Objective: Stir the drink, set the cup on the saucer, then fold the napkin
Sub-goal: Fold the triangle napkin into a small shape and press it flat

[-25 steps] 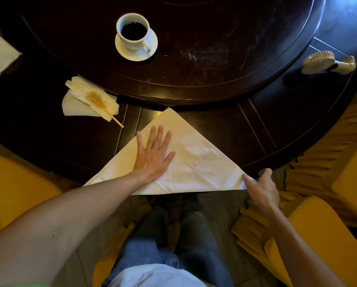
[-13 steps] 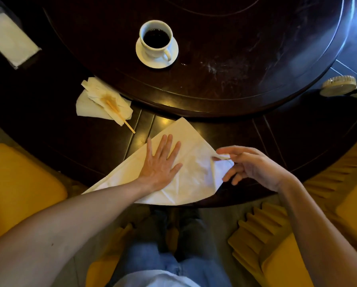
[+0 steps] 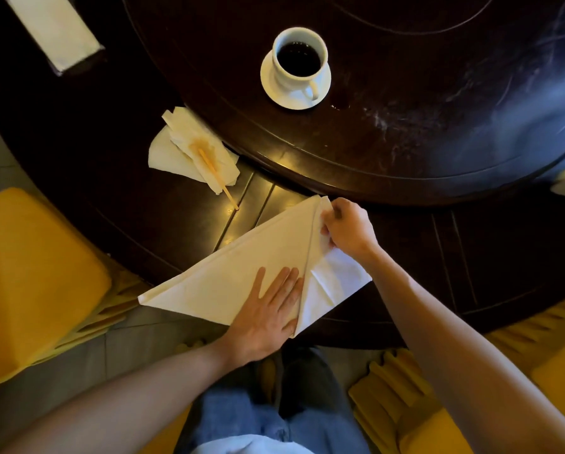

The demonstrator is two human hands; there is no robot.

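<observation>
The right-hand point of the napkin point(image 3: 242, 276), which lay flat out toward three o'clock a second ago, has been carried up and over: the right hand point(image 3: 346, 227) now pinches that corner against the napkin's top tip, at about twelve o'clock on the cloth. A fresh crease runs down the middle from that tip toward the near edge. The left hand point(image 3: 268, 312) has stayed where it was, palm flat and fingers spread, its grip released, simply pressing the cloth to the desk point(image 3: 471, 257) beside the new fold line. The right grip is closed on the napkin corner between thumb and fingers.

Up at twelve o'clock the cup point(image 3: 299, 59), dark drink inside, sits on its saucer point(image 3: 271, 90), and the stir stick point(image 3: 217, 178) lies on a stained tissue point(image 3: 176, 152) at ten o'clock. So stirring and placing look finished, and the folding is well under way; I would guess the left point gets brought up next to match.
</observation>
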